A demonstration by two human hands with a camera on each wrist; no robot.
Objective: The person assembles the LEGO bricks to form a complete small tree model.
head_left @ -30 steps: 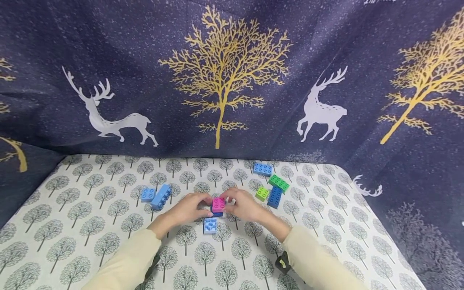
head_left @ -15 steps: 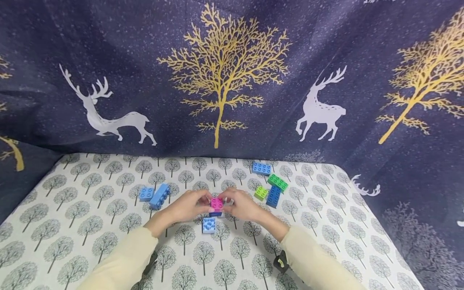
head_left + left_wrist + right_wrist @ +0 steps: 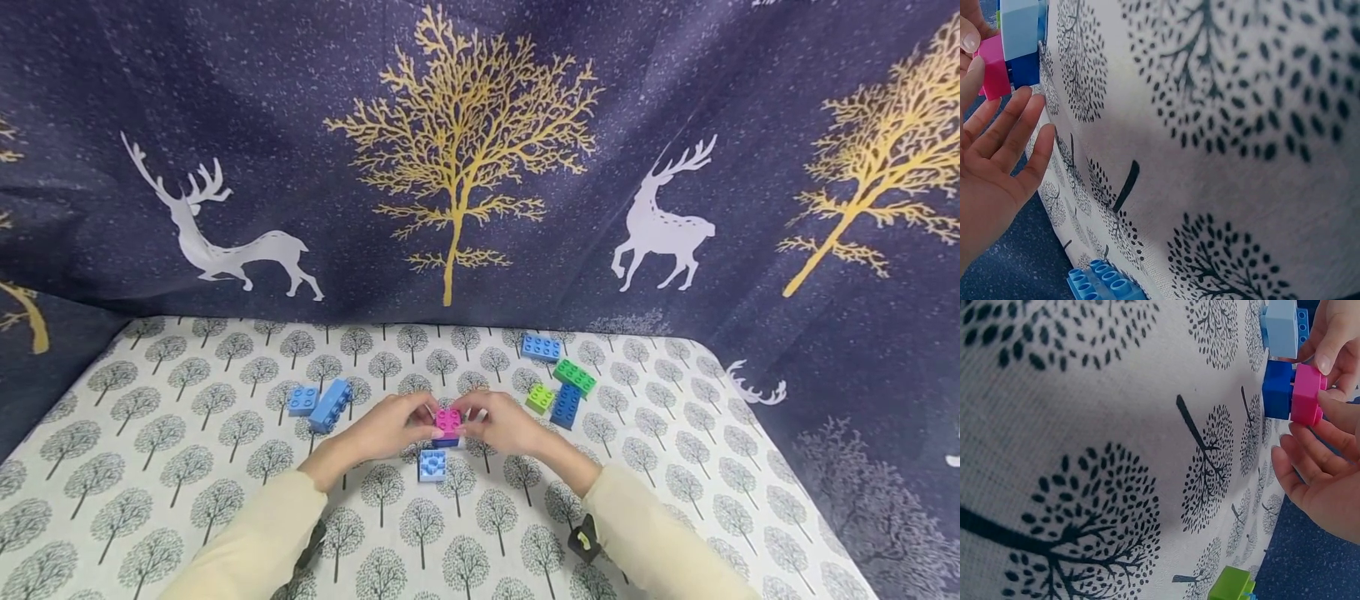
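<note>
A pink building brick [image 3: 448, 422] sits on top of a dark blue brick [image 3: 446, 442] on the cloth. In the right wrist view a sliver of gap shows between the pink brick [image 3: 1305, 394] and the dark blue one [image 3: 1277, 389]. My left hand [image 3: 393, 426] pinches the pink brick from the left, thumb at its near side. From the right, my right hand [image 3: 502, 425] pinches the same brick between thumb and fingers. Just in front lies a light blue brick [image 3: 432, 466], hollow underside up. It stands close beside the dark blue brick in both wrist views.
To the left lie a small blue brick [image 3: 303, 401] and a longer blue brick [image 3: 331, 406] on its side. At the right are a lime brick [image 3: 540, 398], a green brick [image 3: 575, 377], a dark blue long brick [image 3: 566, 406] and a blue brick [image 3: 542, 347]. A dark curtain hangs behind.
The pink brick, earlier a little offset over the dark blue one, now lines up with it. Both hands keep their hold and have barely moved.
</note>
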